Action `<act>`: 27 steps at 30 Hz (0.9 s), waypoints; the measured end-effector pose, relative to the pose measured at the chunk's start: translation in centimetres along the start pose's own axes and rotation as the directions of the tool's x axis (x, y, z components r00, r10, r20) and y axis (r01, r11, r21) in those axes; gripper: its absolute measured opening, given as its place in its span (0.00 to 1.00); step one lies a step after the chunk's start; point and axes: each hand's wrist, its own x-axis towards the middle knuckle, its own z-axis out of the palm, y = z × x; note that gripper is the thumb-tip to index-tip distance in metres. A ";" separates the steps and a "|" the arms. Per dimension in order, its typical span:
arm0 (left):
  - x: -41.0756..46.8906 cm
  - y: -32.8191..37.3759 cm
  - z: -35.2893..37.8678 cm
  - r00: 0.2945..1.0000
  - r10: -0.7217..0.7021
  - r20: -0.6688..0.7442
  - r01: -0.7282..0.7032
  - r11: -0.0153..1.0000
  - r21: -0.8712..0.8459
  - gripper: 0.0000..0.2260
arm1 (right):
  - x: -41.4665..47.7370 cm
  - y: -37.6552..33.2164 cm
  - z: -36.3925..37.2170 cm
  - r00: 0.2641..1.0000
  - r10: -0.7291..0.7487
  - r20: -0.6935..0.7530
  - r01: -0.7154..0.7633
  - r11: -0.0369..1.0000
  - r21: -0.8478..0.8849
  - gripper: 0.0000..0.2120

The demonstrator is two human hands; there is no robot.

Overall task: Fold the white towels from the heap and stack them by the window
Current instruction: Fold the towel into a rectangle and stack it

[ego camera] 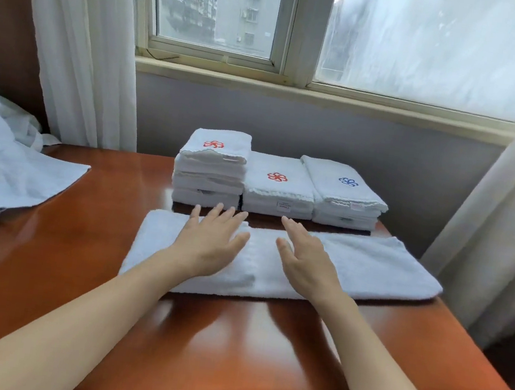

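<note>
A long white terry towel point(371, 268), folded into a narrow strip, lies crosswise on the glossy reddish-brown wooden table point(230, 338), with its left end doubled back toward the middle. The left hand point(210, 241) rests palm-down on that doubled part, its fingers point(223, 219) straight and spread, gripping nothing. The right hand point(305, 260) is just beside it over the middle of the strip, fingers straight and close together, holding nothing. It is slightly blurred, so I cannot tell whether the palm presses the cloth or hangs just above it. Behind the strip, by the wall under the window point(218, 9), three stacks of folded white towels stand side by side, touching. The tall left stack point(210, 169) has a red flower emblem on top, the lower middle stack point(278, 191) also has a red emblem, and the right stack point(344, 193) has a blue one. At the left end of the table lies the heap of loose white towels point(7, 168), one of them showing a red emblem. A white left curtain point(83, 41) and a white right curtain point(509, 211) hang at either side of the window.
</note>
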 end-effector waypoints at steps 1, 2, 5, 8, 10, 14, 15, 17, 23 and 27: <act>0.7 1.8 0.4 0.999 0.055 -0.003 -0.055 0.998 -0.004 0.25 | -0.2 1.2 -0.8 1.000 0.023 -0.001 -0.023 0.998 -0.062 0.24; 1.4 3.7 0.9 0.994 0.106 0.001 -0.106 0.994 -0.002 0.25 | -0.5 2.4 -1.7 0.999 0.050 -0.002 -0.049 0.991 -0.121 0.23; 3.6 8.6 2.9 0.975 0.221 0.029 -0.222 0.974 0.034 0.24 | -1.5 6.2 -3.8 0.992 0.124 -0.027 -0.126 0.961 -0.246 0.22; 5.6 12.4 5.1 0.951 0.301 0.064 -0.305 0.950 0.068 0.24 | -2.3 9.4 -5.4 0.979 0.202 -0.032 -0.202 0.933 -0.299 0.22; 6.7 14.4 6.5 0.931 0.355 0.090 -0.362 0.928 0.092 0.24 | -2.6 11.2 -6.3 0.968 0.247 -0.039 -0.246 0.913 -0.325 0.22; 8.2 16.7 8.9 0.927 0.350 0.134 -0.364 0.926 0.097 0.25 | -3.0 13.7 -7.4 0.949 0.304 -0.088 -0.314 0.872 -0.376 0.22; 8.6 16.7 9.2 0.931 0.338 0.137 -0.353 0.930 0.103 0.25 | -3.0 14.2 -7.6 0.938 0.328 -0.115 -0.346 0.855 -0.386 0.21; 9.0 16.5 9.3 0.933 0.330 0.141 -0.348 0.928 0.134 0.26 | -3.2 15.1 -8.4 0.899 0.406 -0.163 -0.437 0.817 -0.376 0.21; 9.6 18.0 7.8 0.952 0.292 0.096 -0.304 0.939 0.163 0.33 | -2.8 15.4 -9.7 0.860 0.463 -0.214 -0.510 0.761 -0.401 0.19; 8.8 18.3 9.0 0.957 0.288 0.028 -0.288 0.941 0.177 0.31 | -2.7 15.0 -10.0 0.859 0.458 -0.227 -0.509 0.725 -0.465 0.19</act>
